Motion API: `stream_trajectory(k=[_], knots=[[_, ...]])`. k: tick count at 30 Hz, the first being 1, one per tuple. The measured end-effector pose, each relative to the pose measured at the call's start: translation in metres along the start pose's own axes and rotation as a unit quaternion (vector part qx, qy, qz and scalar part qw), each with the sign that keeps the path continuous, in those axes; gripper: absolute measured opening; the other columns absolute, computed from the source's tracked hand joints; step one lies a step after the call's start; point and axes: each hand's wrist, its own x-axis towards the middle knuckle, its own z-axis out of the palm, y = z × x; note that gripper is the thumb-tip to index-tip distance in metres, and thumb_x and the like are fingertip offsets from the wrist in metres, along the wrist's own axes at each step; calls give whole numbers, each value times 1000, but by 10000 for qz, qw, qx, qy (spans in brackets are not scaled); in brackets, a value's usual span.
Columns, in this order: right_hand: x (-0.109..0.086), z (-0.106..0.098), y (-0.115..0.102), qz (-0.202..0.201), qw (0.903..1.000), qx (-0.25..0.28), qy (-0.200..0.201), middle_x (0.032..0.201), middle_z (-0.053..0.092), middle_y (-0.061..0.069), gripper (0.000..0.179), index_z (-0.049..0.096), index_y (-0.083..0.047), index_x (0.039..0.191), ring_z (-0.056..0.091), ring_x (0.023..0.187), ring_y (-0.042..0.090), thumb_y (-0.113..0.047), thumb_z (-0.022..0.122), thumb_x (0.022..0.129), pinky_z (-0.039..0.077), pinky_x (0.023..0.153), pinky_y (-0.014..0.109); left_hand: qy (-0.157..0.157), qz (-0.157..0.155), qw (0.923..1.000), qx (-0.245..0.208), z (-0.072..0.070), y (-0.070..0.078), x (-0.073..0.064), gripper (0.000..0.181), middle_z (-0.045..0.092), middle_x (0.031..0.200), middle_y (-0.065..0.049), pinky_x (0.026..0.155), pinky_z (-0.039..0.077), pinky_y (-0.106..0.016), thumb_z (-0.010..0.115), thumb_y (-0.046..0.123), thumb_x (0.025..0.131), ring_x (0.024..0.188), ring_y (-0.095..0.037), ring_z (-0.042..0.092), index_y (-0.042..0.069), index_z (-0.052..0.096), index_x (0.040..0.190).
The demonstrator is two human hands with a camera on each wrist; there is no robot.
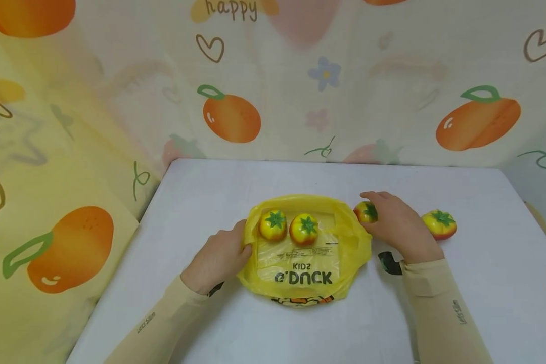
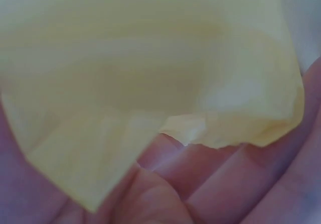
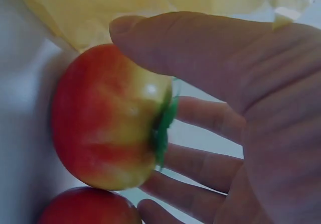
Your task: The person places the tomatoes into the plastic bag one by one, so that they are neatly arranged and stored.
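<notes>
A yellow plastic bag [image 1: 300, 290] with black lettering lies on the table, its mouth spread wide. Two red-and-yellow toy tomatoes with green leafy tops, one on the left [image 1: 273, 226] and one on the right [image 1: 304, 229], rest within it. My left hand [image 1: 223, 255] grips the bag's left edge; in the left wrist view the thin yellow film [image 2: 150, 78] covers much of the palm. Beside the bag's right rim, my right hand [image 1: 398, 225] has its thumb and fingers round a third toy tomato [image 3: 108, 118]. That tomato is partly hidden in the head view.
Another toy tomato [image 1: 440, 224] sits on the white tabletop [image 1: 496, 283], right of my right hand. Part of a red tomato [image 3: 90, 209] shows at the bottom of the right wrist view. A fruit-printed cloth [image 1: 277, 101] hangs behind the table.
</notes>
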Motion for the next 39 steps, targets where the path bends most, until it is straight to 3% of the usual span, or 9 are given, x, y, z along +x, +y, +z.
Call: stream_trajectory(k=[5, 12, 15, 26, 35, 39], knots=[[4, 3, -1, -60, 9999, -115, 41, 148, 48, 21, 68, 45, -15, 149, 47, 130, 46, -35, 72, 89, 36, 108, 67, -6, 11, 10000, 1, -1, 1, 1, 43, 60, 75, -4, 50, 42, -29, 55, 22, 97, 55, -19, 53, 6, 47, 136], [8, 8, -1, -80, 9997, -210, 50, 149, 48, 21, 67, 45, -13, 148, 40, 137, 43, -33, 73, 90, 14, 119, 66, 30, 38, 10000, 12, -2, 3, 0, 45, 59, 74, -5, 49, 41, -29, 55, 21, 97, 54, -18, 52, 3, 47, 137], [9, 8, -1, -111, 9995, -287, 21, 147, 49, 22, 68, 46, -12, 148, 42, 138, 42, -33, 73, 90, 11, 120, 65, 44, 71, 10000, 23, -3, 3, 0, 46, 59, 73, -5, 48, 41, -28, 56, 20, 97, 53, -18, 51, 3, 47, 138], [10, 10, -3, -351, 9984, -431, 104, 144, 52, 22, 65, 47, -8, 146, 43, 137, 42, -30, 72, 90, 14, 121, 62, 32, 43, 10000, 33, -3, 2, 1, 45, 60, 75, -5, 49, 42, -28, 56, 20, 97, 54, -18, 53, 3, 46, 138], [9, 11, -2, -190, 9989, -427, 46, 144, 52, 22, 65, 48, -10, 146, 43, 134, 43, -31, 73, 90, 17, 120, 63, -39, 23, 10000, 29, 0, 2, 1, 47, 60, 74, -5, 47, 41, -28, 56, 20, 97, 52, -18, 52, 3, 45, 139], [6, 8, -2, -92, 9996, -254, 32, 147, 49, 23, 66, 45, -12, 148, 42, 132, 46, -31, 72, 91, 25, 116, 65, -41, -17, 10000, 64, 1, 2, 1, 46, 60, 75, -5, 48, 41, -29, 56, 20, 97, 53, -18, 52, 4, 46, 139]])
